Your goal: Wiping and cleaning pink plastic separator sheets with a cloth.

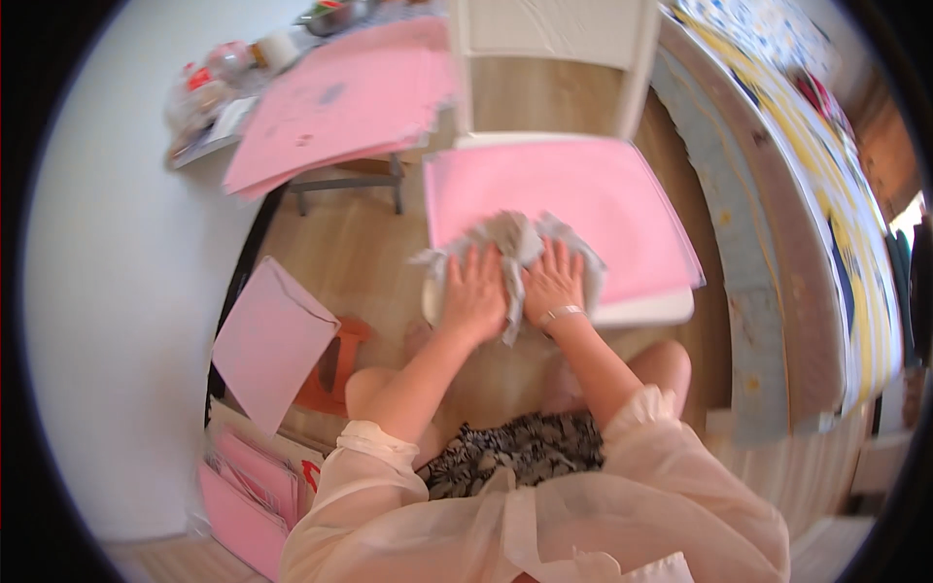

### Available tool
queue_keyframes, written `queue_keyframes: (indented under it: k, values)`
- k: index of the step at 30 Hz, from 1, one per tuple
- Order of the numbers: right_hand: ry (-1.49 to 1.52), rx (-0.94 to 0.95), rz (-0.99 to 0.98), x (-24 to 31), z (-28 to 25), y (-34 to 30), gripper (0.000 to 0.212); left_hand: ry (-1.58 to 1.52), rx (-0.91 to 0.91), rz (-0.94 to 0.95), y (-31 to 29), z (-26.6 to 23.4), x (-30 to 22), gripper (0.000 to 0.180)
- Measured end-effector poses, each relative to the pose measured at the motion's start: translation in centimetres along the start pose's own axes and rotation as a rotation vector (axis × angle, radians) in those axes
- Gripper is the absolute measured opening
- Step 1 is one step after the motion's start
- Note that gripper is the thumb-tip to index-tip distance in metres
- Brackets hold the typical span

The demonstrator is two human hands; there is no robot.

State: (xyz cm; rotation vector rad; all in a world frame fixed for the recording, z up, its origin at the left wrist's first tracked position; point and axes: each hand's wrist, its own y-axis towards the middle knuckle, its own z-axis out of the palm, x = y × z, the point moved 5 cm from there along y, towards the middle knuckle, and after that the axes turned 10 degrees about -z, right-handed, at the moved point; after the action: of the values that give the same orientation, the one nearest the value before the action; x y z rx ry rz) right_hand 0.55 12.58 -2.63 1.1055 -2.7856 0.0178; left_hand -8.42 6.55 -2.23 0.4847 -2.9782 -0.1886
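A crumpled grey-beige cloth point(507, 233) lies on the near edge of a pink sheet stack point(583, 204), which rests on the seat of a white chair point(646, 309). My left hand point(476, 291) presses flat on the cloth's left part, its fingers stretched forward. Beside it, my right hand point(554, 284), with a bracelet at the wrist, lies on the right part with fingers extended too. Between the hands the cloth bunches up into a fold. Some motion blur softens the fingertips and the cloth.
More pink sheets point(340, 92) cover a low table at the back left, with small items behind them. A pink folder point(272, 340) leans near an orange stool point(335, 369). Pink packets point(248, 496) stand in a box at lower left. A bed point(787, 223) runs along the right.
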Motion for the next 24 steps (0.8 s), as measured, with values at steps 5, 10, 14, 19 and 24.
queue_keyframes:
  k: [5, 10, 14, 19, 24]
  values:
    - [0.027, 0.055, -0.063, -1.2, -0.4, 0.5, 0.057, -0.229, -0.036, 0.021, 0.5, 0.0, 1.1, 0.046]
    - [-0.051, 0.014, 0.166, -12.5, -1.5, -0.5, 0.059, -0.266, 0.007, -0.013, 0.3, -0.2, 0.5, 0.049]
    - [-0.034, 0.057, 0.303, -17.7, -2.8, -2.0, 0.060, -0.313, 0.068, 0.076, 0.0, -0.3, -0.5, 0.048]
    - [-0.073, 0.030, 0.352, -16.7, -2.2, -1.6, 0.060, -0.187, 0.044, -0.016, 1.7, 0.5, -4.0, 0.050]
    - [-0.025, 0.066, 0.399, -17.0, -2.1, -1.4, 0.058, -0.256, 0.144, 0.102, 4.7, -0.2, -13.8, 0.053]
